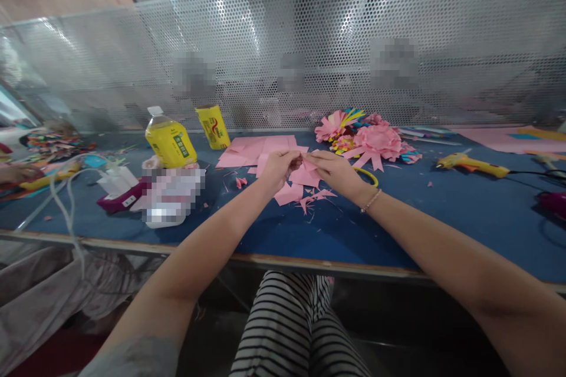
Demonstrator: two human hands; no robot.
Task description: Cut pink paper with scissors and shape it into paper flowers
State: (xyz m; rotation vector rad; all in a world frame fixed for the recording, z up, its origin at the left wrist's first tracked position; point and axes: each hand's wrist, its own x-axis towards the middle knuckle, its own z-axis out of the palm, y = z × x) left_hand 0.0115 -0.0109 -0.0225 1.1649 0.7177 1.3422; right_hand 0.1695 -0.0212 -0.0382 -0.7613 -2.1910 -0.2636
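My left hand (pixel 280 169) and my right hand (pixel 331 171) meet over the middle of the blue table, fingertips nearly touching. Both are closed in a pinch on a small piece of pink paper (pixel 304 160), mostly covered by the fingers. Beneath and around them lie cut pink paper pieces (pixel 289 194) and thin pink scraps (pixel 315 199). Larger pink sheets (pixel 241 152) spread out behind my left hand. Beyond my right hand rests a pink paper flower (pixel 378 142) among other colourful paper flowers (pixel 335 125). A yellow ring-shaped handle (pixel 368 177) shows beside my right wrist.
A bottle of yellow liquid (pixel 170 138) and a yellow container (pixel 213 127) stand at left, near a purple power strip (pixel 126 195) with white plugs. A yellow glue gun (pixel 473 165) lies at right. Behind rises a perforated metal panel (pixel 309 29). Another person's hand is at far left.
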